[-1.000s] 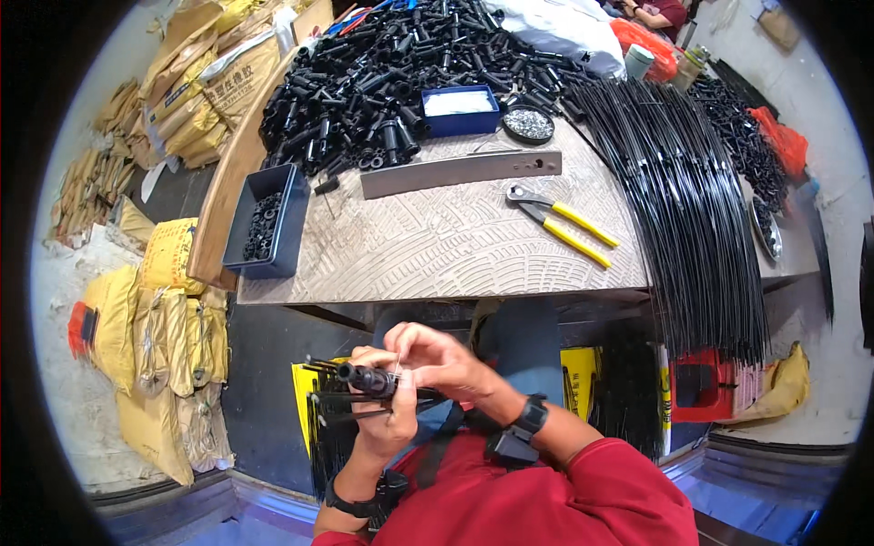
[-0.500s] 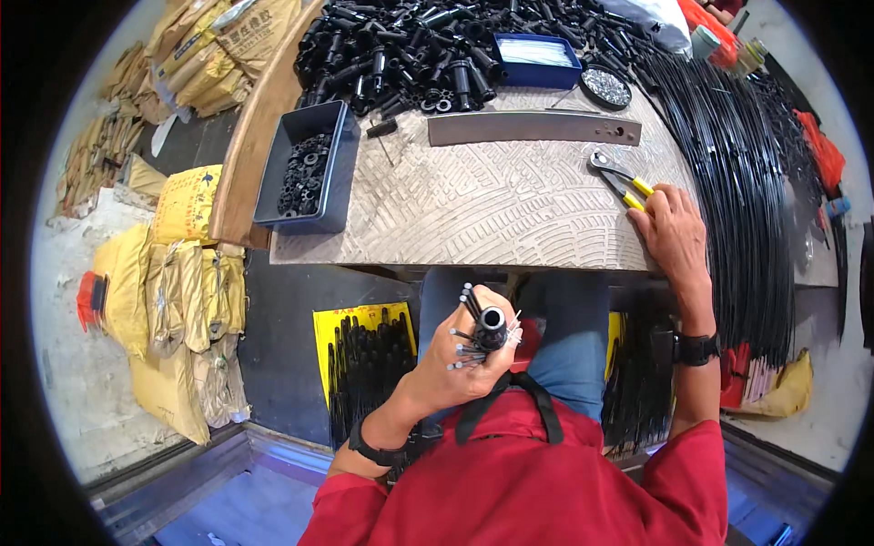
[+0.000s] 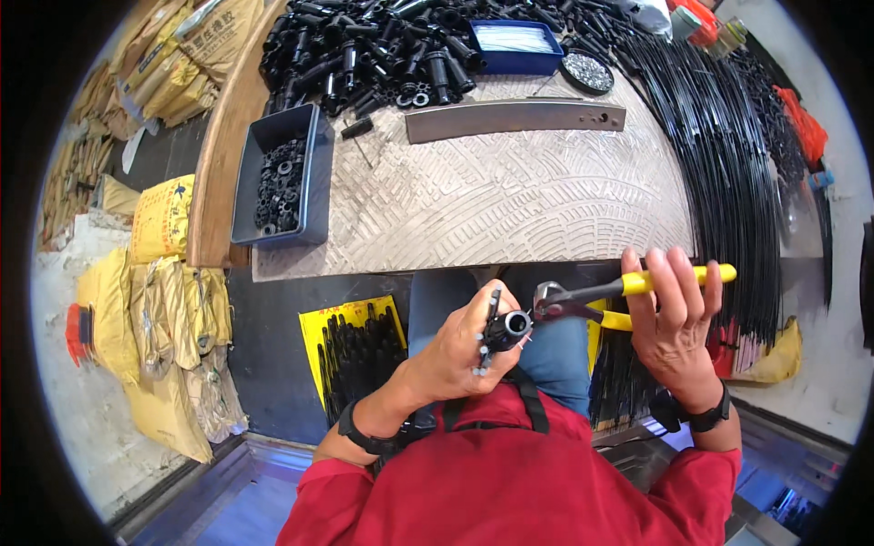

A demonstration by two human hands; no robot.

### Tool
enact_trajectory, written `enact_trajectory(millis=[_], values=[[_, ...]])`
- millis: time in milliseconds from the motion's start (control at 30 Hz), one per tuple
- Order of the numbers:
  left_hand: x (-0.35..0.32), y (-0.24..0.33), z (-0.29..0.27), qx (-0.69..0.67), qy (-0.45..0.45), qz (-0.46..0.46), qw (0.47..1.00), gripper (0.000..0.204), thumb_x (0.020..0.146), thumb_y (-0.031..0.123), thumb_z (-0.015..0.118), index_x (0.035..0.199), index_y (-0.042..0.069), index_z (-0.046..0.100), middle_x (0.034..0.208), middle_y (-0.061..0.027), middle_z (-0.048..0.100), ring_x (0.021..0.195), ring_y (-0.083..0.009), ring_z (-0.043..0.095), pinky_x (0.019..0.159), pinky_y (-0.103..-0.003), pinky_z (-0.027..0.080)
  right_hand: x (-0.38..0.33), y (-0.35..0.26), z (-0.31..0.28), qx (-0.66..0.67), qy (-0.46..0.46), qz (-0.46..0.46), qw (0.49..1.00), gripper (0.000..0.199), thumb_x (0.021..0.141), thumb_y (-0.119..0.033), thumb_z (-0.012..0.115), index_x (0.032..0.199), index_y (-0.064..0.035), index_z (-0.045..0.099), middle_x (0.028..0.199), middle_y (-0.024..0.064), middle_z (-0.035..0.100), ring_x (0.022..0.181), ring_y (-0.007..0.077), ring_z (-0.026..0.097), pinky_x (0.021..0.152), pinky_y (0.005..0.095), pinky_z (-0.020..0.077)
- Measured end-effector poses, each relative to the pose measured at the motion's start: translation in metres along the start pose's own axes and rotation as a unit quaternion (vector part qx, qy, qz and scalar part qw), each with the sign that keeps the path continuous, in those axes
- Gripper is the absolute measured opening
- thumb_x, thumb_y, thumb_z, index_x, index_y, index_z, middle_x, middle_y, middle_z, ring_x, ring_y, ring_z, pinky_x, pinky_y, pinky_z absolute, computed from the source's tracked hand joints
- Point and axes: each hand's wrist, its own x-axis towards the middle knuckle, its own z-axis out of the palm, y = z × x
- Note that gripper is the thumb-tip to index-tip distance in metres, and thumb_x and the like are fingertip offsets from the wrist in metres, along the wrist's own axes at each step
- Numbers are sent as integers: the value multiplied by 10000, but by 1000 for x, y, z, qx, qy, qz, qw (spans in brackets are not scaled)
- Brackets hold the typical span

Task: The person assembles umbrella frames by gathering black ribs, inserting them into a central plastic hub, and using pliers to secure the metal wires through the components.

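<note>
Right hand (image 3: 672, 335), half curled, holding pliers (image 3: 583, 298)

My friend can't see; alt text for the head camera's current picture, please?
A person's right hand holds yellow-handled cutting pliers close to a black tubular part in the left hand. Beyond, a worktable bears heaped black tubes and a bin of black rings.

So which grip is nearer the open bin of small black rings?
Left. The left grip, holding a black tube, is lower and right of the bin in the picture; the right grip, on the yellow-handled pliers, is much farther right.
</note>
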Motion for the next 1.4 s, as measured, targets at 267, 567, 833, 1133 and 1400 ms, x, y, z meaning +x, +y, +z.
enact_trajectory(millis=[267, 567, 833, 1133, 1400], values=[[-14, 8, 15, 84, 18, 37, 996, 583, 648, -68, 603, 1141, -73, 293, 785, -142, 459, 628, -274, 460, 592, -314, 418, -17, -1, -2, -82, 120, -62, 987, 307, 776, -260, 616, 1081, -262, 584, 1168, 5, 367, 1212, 172, 331, 1034, 567, 135], [-30, 16, 34, 111, 70, 53, 990, 629, 668, -46, 599, 1187, -106, 248, 817, -150, 483, 642, -278, 479, 601, -312, 427, -55, -56, 2, 30, 115, 102, 988, 251, 710, -83, 688, 949, -98, 612, 1082, 50, 419, 1038, 194, 469, 1027, 502, 197], [-38, 28, 40, 150, 37, 53, 987, 630, 675, -38, 610, 1193, -90, 255, 852, -158, 504, 686, -305, 556, 607, -330, 453, -60, -29, -1, 262, 119, -20, 958, 141, 739, -94, 603, 874, -60, 583, 957, 87, 505, 768, 213, 541, 639, 323, 442], [-26, 41, 37, -56, -169, -58, 982, 603, 626, 125, 775, 1131, 4, 469, 904, -111, 612, 762, -232, 616, 668, -294, 476, -72, 25, 0, 831, -551, -8, 76, 436, 813, -236, 635, 1099, -36, 374, 815, 154, 611, 665, 216, 633, 553, 271, 497], [-33, 26, 42, -6, -95, 15, 995, 490, 638, 196, 786, 1037, 18, 563, 934, -121, 624, 793, -259, 625, 679, -309, 494, -73, 13, -39, 588, -213, -39, 779, 719, 623, -261, 753, 1177, -9, 368, 931, 142, 534, 726, 279, 573, 609, 333, 466]])
